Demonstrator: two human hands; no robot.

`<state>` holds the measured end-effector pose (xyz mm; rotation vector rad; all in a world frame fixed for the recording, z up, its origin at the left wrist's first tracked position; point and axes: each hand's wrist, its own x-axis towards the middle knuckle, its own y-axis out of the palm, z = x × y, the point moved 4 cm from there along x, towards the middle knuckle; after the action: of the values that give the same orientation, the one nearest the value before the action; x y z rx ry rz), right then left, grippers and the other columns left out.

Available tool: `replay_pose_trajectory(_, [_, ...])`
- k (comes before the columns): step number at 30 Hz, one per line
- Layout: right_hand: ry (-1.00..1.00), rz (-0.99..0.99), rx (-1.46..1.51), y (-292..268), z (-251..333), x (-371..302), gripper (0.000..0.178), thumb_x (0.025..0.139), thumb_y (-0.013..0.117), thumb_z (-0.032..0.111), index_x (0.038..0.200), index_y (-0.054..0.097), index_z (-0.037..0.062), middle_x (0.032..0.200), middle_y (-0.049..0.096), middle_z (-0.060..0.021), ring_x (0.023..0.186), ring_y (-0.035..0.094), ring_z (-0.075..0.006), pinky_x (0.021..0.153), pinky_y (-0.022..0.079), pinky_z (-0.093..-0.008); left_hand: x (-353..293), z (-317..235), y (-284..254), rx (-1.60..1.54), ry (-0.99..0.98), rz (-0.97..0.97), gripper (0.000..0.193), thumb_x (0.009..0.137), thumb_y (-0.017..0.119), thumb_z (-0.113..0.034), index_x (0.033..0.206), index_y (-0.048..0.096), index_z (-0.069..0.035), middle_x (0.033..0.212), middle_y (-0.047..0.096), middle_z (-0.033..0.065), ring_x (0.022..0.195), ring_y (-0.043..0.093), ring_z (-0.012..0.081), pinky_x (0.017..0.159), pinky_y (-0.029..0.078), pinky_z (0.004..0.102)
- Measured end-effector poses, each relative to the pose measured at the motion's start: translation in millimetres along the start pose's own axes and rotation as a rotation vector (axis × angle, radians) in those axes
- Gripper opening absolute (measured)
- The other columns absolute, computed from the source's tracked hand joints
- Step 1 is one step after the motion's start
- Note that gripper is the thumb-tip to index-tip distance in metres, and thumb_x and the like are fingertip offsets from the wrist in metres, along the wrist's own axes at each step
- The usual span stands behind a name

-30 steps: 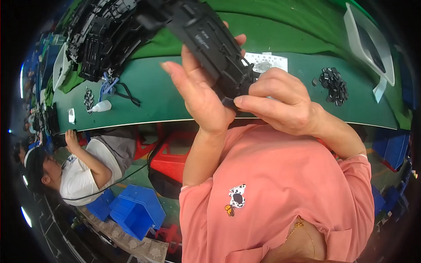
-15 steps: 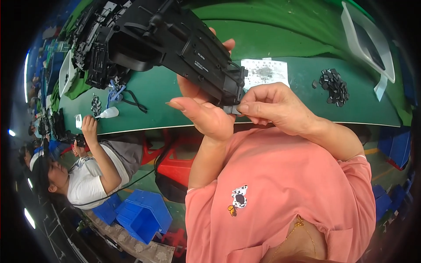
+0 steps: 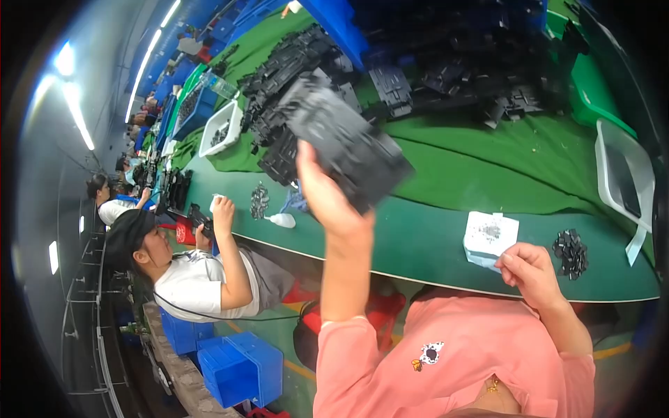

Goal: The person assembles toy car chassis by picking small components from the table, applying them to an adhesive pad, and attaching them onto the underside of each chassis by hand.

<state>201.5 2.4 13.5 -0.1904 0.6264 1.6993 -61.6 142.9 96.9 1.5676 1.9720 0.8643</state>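
Observation:
My left hand [image 3: 334,198] is raised at the middle of the view, its fingers wrapped round a black plastic housing [image 3: 348,143] that is smeared by motion. The housing hangs tilted in front of a heap of similar black parts [image 3: 279,83]. Lower and to the right, my right hand [image 3: 527,273] is closed in a pinch at the near edge of a white paper pad [image 3: 490,230] with dark smudges. What sits between those fingertips, if anything, cannot be made out. Just right of that hand lies a pile of small black pieces [image 3: 571,254].
More black parts fill a blue bin [image 3: 341,31] at the back. White trays [image 3: 230,132] stand at left and right on green cloth [image 3: 460,160]. A white squeeze bottle [image 3: 281,220] lies near a co-worker [image 3: 209,279] on the left. Blue crates [image 3: 244,369] stand on the floor.
My hands have parted. The left one has carried the black housing away toward the heap, while the right has left its end and moved to the paper pad. The view has shifted.

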Motion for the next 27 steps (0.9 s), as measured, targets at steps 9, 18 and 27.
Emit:
replay_pose_trajectory(9, [0.017,-0.043,0.076,-7,-19,-4,0.018,0.091,0.056,0.016,0.085,0.064,0.0007,0.065,0.056,0.0007,0.057,0.048,-0.0040,0.050,0.036,-0.0173,241,-65,-47,-0.019,0.032,-0.130,0.045,0.095,0.027,-0.024,0.131,0.033,0.002,0.138,0.034,0.0195,0.125,0.037,0.0358,0.104,0.032,0.0514])
replay_pose_trajectory(18, [-0.042,-0.107,0.009,-18,-9,-5,0.017,0.091,0.055,0.015,0.082,0.063,0.0028,0.064,0.055,0.0030,0.056,0.045,-0.0022,0.051,0.033,-0.0160,220,-65,-73,0.054,-0.080,-0.069,0.054,0.098,0.026,-0.033,0.139,0.023,0.001,0.145,0.026,0.0195,0.132,0.028,0.0383,0.108,0.024,0.0555])
replay_pose_trajectory(27, [-0.023,-0.069,-0.022,-16,-9,-12,0.018,0.091,0.056,0.016,0.086,0.064,0.0011,0.069,0.057,0.0014,0.062,0.049,-0.0031,0.055,0.038,-0.0168,269,-47,-118,0.017,-0.091,-0.297,0.034,0.098,0.028,-0.012,0.119,0.046,0.008,0.122,0.052,0.0242,0.117,0.048,0.0399,0.101,0.038,0.0554])
